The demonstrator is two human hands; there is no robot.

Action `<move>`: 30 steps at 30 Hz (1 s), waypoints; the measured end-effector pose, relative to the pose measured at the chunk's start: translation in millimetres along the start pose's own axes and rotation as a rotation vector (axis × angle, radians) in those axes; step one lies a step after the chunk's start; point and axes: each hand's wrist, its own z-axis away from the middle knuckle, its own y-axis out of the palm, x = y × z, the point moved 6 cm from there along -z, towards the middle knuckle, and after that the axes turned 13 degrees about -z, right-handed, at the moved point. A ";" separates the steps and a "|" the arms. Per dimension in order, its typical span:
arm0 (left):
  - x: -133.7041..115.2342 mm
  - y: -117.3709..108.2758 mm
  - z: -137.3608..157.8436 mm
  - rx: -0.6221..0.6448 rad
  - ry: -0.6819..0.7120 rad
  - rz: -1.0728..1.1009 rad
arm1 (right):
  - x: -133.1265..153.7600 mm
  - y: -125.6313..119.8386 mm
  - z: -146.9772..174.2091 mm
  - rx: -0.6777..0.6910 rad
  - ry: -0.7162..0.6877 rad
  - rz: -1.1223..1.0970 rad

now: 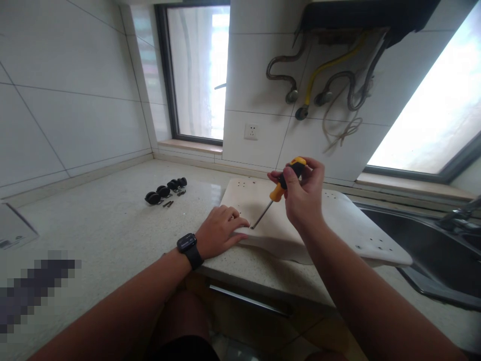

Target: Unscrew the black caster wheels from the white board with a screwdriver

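Note:
My right hand (305, 195) is closed round the yellow and black handle of a screwdriver (277, 192). The shaft slants down to the left, its tip at a small dark spot near the front left corner of a white board (270, 215). Whether that spot is a screw or a hole I cannot make out. My left hand (223, 228), below a black watch, grips that corner, fingers on top and thumb at the edge. Small holes dot the board's corners, and it lies flat, its front edge over the counter's edge.
Several black caster wheels (164, 191) lie on the counter (124, 220) to the left, with small screws (181, 192) beside them. A sink (443, 250) with a faucet (460, 214) is at the right. A white box (17, 228) stands far left. Hoses (318, 67) hang on the wall above.

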 end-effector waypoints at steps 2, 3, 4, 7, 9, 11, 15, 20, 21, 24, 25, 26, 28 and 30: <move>-0.4 -0.6 -0.1 -0.008 0.000 -0.007 | -1.7 -0.9 -1.2 -0.011 -0.001 0.009; -0.5 -1.0 -0.1 -0.011 -0.001 -0.010 | -2.2 -0.9 -1.8 -0.015 0.001 0.016; -0.6 -1.4 -0.3 -0.015 -0.004 -0.011 | -2.3 -0.5 -2.4 -0.017 0.002 0.024; -1.0 -2.9 -1.2 -0.022 -0.012 -0.003 | 0.4 2.3 -4.2 -0.008 0.007 0.072; -1.3 -3.3 -2.0 -0.018 -0.014 0.009 | 4.1 4.9 -5.3 0.008 0.004 0.109; -1.4 -3.6 -2.6 -0.012 -0.016 0.017 | 8.4 7.7 -5.9 0.027 -0.006 0.123; -0.9 -5.4 -2.3 -0.019 -0.018 0.037 | 14.5 12.3 -5.0 0.058 -0.019 0.116; 10.6 -4.2 5.9 -0.141 -0.083 0.133 | 20.1 17.9 -0.2 0.122 -0.023 0.108; 17.0 -1.5 9.7 -0.192 -0.141 0.155 | 21.6 19.2 1.0 0.141 -0.024 0.105; 41.4 14.8 25.8 -0.341 -0.390 0.262 | 25.2 24.1 4.6 0.214 -0.015 0.090; 49.4 23.2 31.4 -0.358 -0.479 0.328 | 26.3 25.7 5.6 0.240 -0.011 0.082; 55.9 32.9 35.6 -0.344 -0.552 0.419 | 27.2 27.1 6.6 0.262 -0.007 0.073; 61.8 51.8 39.0 -0.234 -0.618 0.651 | 28.5 29.6 8.1 0.300 -0.003 0.066; 60.8 61.8 38.4 -0.110 -0.615 0.846 | 28.4 31.3 8.7 0.315 0.005 0.079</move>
